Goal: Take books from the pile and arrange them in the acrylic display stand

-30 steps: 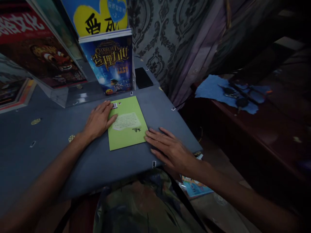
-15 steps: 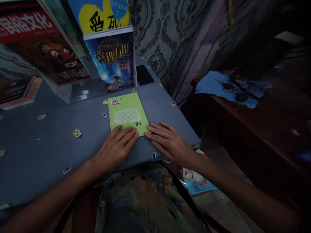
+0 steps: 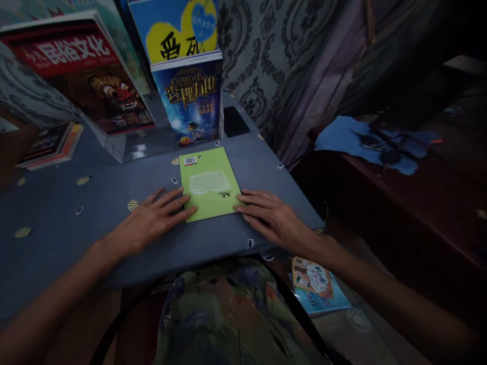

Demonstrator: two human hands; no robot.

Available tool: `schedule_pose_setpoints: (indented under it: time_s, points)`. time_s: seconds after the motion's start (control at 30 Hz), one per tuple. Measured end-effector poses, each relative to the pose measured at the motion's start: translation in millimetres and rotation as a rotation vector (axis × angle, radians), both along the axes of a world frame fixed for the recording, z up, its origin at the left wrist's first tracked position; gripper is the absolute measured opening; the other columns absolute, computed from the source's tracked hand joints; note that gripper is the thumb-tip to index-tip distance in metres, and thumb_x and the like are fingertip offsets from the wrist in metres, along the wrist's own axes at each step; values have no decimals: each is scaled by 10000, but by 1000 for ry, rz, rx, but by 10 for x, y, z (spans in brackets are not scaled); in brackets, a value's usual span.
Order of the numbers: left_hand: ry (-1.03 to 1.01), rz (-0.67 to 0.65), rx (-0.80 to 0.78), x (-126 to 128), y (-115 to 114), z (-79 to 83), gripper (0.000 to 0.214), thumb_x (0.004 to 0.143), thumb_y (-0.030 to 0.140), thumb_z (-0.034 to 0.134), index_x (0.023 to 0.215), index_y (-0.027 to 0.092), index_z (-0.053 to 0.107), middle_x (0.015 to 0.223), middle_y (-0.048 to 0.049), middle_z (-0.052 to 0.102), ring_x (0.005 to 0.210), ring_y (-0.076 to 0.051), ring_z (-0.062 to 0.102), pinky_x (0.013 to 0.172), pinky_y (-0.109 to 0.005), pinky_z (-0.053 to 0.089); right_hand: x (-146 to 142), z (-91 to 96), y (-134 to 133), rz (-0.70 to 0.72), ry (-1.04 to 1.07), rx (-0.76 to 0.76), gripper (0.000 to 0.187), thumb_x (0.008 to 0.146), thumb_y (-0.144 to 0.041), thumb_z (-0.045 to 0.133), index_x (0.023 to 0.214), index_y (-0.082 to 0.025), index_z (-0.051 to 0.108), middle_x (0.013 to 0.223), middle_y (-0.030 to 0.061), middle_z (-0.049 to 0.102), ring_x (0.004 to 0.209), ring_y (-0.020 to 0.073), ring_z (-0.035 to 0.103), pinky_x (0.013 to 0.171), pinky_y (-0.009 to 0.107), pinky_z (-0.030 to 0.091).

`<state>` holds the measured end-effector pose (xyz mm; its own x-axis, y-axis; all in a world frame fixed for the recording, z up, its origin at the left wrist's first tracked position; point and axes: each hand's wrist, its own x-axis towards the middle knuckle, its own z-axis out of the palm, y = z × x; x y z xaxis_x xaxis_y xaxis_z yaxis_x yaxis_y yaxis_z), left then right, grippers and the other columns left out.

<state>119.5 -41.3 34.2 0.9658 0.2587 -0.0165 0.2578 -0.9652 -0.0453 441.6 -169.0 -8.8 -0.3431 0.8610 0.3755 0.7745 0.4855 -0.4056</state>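
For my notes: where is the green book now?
Head view, centre: the green book lies on the table between left hand and right hand, before the blue book.

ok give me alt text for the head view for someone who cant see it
Two bare hands lie flat on a blue-grey tabletop, the left hand and right hand each touching a near corner of a thin lime-green book lying back cover up. Behind it a dark blue picture-cover book stands upright beside a flat black rectangular device.

The room is dim. A grey-blue cloth-covered table (image 3: 95,213) fills the left of the frame. A grey damask-patterned curtain (image 3: 266,61) hangs at upper centre. A dark wooden cabinet (image 3: 399,203) at right bears a crumpled blue cloth (image 3: 350,139).
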Motion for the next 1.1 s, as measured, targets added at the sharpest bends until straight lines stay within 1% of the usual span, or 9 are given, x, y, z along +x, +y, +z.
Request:
schedule_pose_setpoints:
  time_s: [0.1, 0.2, 0.3, 0.4, 0.57, 0.67, 0.8, 0.97, 1.1]
  points:
    - [133, -67, -48, 186, 199, 174, 638, 956, 56, 412, 1530, 334, 391, 1611, -68, 422, 1535, -308, 300, 1222, -602, 273, -16, 49, 129, -3, -24, -38, 328, 1020, -289, 492, 1267, -215, 694, 1476, 141, 580, 1405, 291, 513, 1115, 534, 483]
    - [190, -124, -116, 402, 339, 258, 712, 902, 20, 471, 1514, 375, 393, 1612, -26, 425, 1544, -281, 278, 1249, -596, 220, -27, 44, 253, -15, -39, -64, 358, 1020, -319, 494, 1316, -208, 663, 1516, 157, 535, 1433, 301, 478, 1134, 550, 458]
    - [168, -161, -162, 564, 428, 256, 704, 899, 25, 477, 1485, 412, 419, 1587, 3, 464, 1530, -266, 312, 1259, -594, 201, -26, 13, 316, -11, -38, -58, 393, 1035, -322, 456, 1350, -171, 637, 1486, 182, 560, 1440, 302, 469, 1141, 555, 447]
    - [161, -157, -196, 641, 480, 223, 675, 917, 58, 476, 1479, 427, 427, 1583, 6, 469, 1512, -266, 346, 1255, -585, 241, -17, -12, 318, -13, -28, -57, 393, 1034, -327, 465, 1362, -188, 630, 1492, 167, 559, 1442, 297, 466, 1147, 553, 440]
    - [205, -156, -194, 595, 557, 144, 655, 948, 73, 384, 1540, 354, 374, 1641, -28, 369, 1549, -261, 250, 1252, -553, 267, 7, -26, 298, -8, -4, -72, 428, 1006, -418, 547, 1373, -211, 625, 1511, 156, 542, 1441, 307, 466, 1157, 566, 423]
    - [130, -183, -232, 525, 599, 94, 625, 954, 133, 429, 1552, 304, 368, 1649, -61, 348, 1545, -262, 267, 1256, -519, 273, 42, -20, 290, 11, -8, -85, 555, 943, -525, 630, 1388, -194, 611, 1536, 181, 508, 1464, 325, 428, 1165, 569, 407]
    - [-37, -149, -290, 494, 589, 100, 538, 973, 282, 497, 1509, 272, 456, 1567, -95, 483, 1473, -269, 426, 1232, -507, 328, 122, -3, 268, 64, 11, -126, 680, 843, -553, 748, 1418, -228, 589, 1559, 166, 484, 1482, 327, 398, 1193, 558, 367]
    - [-281, -13, -470, 597, 489, 261, 427, 975, 520, 510, 1252, 259, 703, 1256, -97, 736, 1184, -275, 685, 1060, -442, 517, 164, 27, 249, 98, 191, -112, 446, 963, -341, 636, 1402, -269, 605, 1456, 97, 612, 1397, 253, 526, 1156, 505, 439]
    - [-483, 134, -592, 698, 408, 360, 496, 930, 646, 524, 1023, 225, 769, 985, -77, 791, 925, -252, 741, 836, -347, 571, 130, 86, 261, 22, 431, -102, 332, 986, -320, 570, 1294, -300, 695, 1277, 55, 736, 1224, 233, 668, 1050, 438, 542]
